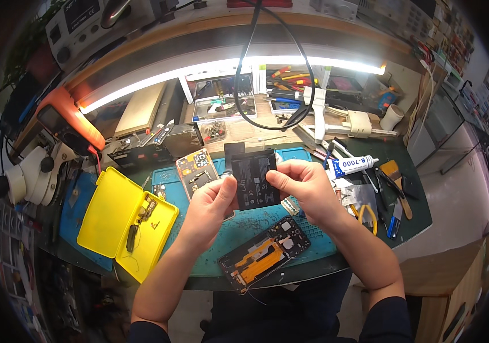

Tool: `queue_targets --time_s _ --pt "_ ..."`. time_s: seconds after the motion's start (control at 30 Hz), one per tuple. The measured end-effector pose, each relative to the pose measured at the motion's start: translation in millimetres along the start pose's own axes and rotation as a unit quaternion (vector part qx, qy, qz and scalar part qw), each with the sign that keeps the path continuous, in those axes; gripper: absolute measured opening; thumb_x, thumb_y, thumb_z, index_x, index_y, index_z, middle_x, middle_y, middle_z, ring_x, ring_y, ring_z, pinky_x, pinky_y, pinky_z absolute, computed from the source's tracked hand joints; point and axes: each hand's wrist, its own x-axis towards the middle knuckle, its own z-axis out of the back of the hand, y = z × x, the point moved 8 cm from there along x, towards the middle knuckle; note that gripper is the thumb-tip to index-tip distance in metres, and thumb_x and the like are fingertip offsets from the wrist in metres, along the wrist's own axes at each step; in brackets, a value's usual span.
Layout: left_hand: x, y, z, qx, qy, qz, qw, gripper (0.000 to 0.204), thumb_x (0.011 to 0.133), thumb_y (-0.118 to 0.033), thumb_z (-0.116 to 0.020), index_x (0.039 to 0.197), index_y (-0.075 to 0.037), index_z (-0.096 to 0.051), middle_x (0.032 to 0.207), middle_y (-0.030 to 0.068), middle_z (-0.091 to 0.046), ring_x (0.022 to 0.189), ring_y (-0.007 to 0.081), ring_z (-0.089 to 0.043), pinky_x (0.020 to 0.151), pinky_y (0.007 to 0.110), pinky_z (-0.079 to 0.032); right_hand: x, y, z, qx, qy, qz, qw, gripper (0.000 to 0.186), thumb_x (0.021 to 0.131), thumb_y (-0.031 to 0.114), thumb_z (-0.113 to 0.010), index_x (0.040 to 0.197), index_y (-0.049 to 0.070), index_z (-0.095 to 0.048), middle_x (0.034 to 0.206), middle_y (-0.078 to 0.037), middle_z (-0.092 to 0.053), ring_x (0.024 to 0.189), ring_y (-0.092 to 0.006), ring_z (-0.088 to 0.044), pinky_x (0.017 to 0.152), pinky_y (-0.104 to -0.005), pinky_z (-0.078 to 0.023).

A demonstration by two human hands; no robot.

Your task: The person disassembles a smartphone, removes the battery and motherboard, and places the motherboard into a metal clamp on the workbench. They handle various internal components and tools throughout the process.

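Note:
Between my two hands a flat black phone battery (251, 180) is held up above the blue work mat (199, 260). My right hand (301, 186) pinches its right edge, thumb on the printed face. At the left edge my left hand (216, 200) is closed, thumb up, its fingertips partly hidden; it appears to grip the battery too. Behind my left hand lies an opened phone body (197, 171) with its circuit board showing. Nearer to me, a dark phone frame (264, 251) with an orange flex cable lies tilted on the mat.
An open yellow case (104, 214) with small parts stands left, near an orange multimeter (73, 123) and a microscope (30, 174). A white glue tube (353, 166), a brush (392, 171) and hand tools crowd the right. A black cable loop (239, 86) hangs ahead.

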Motion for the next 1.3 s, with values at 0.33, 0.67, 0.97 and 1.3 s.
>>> queue_targets --time_s 0.33,0.67,0.97,1.3 --pt "1.2 -5.2 5.0 -0.042 -0.056 -0.061 0.996 0.014 0.101 -0.012 -0.071 0.111 -0.002 -0.068 0.104 0.0030 -0.073 0.092 0.0079 -0.067 0.082 0.024 -0.055 -4.6 -1.1 -5.3 -0.058 -0.011 0.008 0.998 0.023 0.098 0.017 -0.075 0.109 -0.004 -0.076 0.093 -0.004 -0.076 0.080 -0.0062 -0.066 0.070 -0.0234 -0.054" --pt "-6.9 10.4 -21.4 -0.021 -0.028 -0.015 0.999 0.041 0.094 -0.013 -0.080 0.128 0.000 -0.060 0.118 0.0070 -0.070 0.103 0.0127 -0.067 0.092 0.030 -0.056 -3.7 8.8 -16.9 -0.229 0.029 0.111 0.967 0.041 0.108 0.036 -0.059 0.120 0.000 -0.073 0.106 -0.015 -0.074 0.097 -0.0192 -0.070 0.085 -0.0324 -0.054" --pt "-8.6 -7.2 -19.7 -0.091 -0.027 -0.066 0.993 0.063 0.104 -0.052 -0.050 0.137 0.002 -0.051 0.127 0.0147 -0.067 0.117 0.0254 -0.067 0.102 0.044 -0.056 -0.4 4.5 -6.8 -0.091 0.042 0.032 0.994 0.027 0.102 0.013 -0.067 0.125 -0.002 -0.069 0.099 -0.007 -0.076 0.083 -0.0083 -0.068 0.073 -0.0254 -0.056" --pt "-10.3 -12.0 -22.4 -0.093 -0.013 -0.089 0.992 0.067 0.107 -0.056 -0.041 0.139 0.003 -0.049 0.129 0.0159 -0.066 0.120 0.0264 -0.067 0.105 0.047 -0.054 -3.8 10.8 -9.1 -0.043 0.042 0.056 0.997 0.026 0.102 0.013 -0.066 0.123 -0.002 -0.069 0.097 -0.004 -0.074 0.084 -0.0064 -0.066 0.073 -0.0243 -0.055"
